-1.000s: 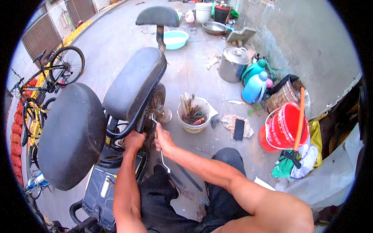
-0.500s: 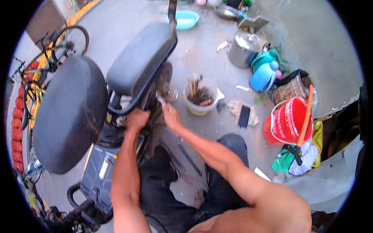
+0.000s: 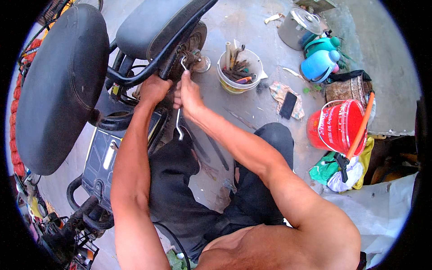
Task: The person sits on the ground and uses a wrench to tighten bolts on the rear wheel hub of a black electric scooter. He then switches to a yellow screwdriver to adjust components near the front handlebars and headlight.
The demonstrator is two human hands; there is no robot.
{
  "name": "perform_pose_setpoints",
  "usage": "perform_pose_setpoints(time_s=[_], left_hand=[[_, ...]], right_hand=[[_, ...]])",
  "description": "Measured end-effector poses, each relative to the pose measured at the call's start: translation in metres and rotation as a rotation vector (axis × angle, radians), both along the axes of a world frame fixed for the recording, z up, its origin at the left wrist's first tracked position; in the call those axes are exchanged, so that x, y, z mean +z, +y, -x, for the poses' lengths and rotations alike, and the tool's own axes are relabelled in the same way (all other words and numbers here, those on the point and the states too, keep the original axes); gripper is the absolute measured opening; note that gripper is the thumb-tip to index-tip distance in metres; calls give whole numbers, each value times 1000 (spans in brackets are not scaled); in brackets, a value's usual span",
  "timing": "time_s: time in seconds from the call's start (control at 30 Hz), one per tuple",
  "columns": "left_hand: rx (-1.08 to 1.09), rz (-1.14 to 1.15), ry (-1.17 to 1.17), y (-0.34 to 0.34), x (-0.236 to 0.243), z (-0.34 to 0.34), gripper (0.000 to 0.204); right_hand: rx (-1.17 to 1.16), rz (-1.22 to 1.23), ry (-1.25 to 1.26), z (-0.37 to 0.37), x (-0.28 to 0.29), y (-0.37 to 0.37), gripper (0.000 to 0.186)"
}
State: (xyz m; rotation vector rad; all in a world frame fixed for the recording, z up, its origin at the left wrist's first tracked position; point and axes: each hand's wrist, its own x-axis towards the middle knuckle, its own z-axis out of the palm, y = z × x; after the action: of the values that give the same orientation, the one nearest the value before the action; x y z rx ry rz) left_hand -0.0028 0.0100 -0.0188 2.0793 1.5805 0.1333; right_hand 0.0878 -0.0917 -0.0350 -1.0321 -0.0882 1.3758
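Note:
A steel wrench (image 3: 179, 123) with bent ends is in my right hand (image 3: 188, 95), fingers curled round its middle. Its upper end reaches the hub area of the rear wheel (image 3: 197, 37) on a black electric scooter; whether it sits on a nut is too small to tell. The lower end hangs free above my trouser leg. Close by on the left, my left hand (image 3: 154, 89) is closed against the scooter's frame, below the black tube (image 3: 130, 81) under the rear seat (image 3: 150, 27). What its fingers grip is hidden.
Right of the wheel stands a white bucket (image 3: 229, 83) of tools. Beyond it, a phone (image 3: 288, 105) lies on a cloth (image 3: 275, 91). Farther right are a red bucket (image 3: 330, 128), a blue jug (image 3: 317, 67) and a metal pot (image 3: 297, 31). The front seat (image 3: 60, 90) rises at left.
The view has shifted, so the scooter and buckets sit higher in the picture. The wrench's lower end now shows below my right hand. Both hands stay beside the wheel.

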Motion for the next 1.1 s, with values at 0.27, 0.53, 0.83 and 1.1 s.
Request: perform_pose_setpoints(time_s=[0.27,0.53,0.83,1.1], left_hand=[[20,-8,13,-1,6,-2,52],[-26,-27,-16,-1,4,0,57],[-29,-43,-27,-3,2,0,57],[-20,18,-40,0,-6,2,55]], right_hand=[[35,85,321,-26,27,-2,49],[-129,39,-873,-38,-48,1,56],[-119,-65,-1192,-42,-77,14,53],[-38,-152,-480,-11,-80,20,51]])
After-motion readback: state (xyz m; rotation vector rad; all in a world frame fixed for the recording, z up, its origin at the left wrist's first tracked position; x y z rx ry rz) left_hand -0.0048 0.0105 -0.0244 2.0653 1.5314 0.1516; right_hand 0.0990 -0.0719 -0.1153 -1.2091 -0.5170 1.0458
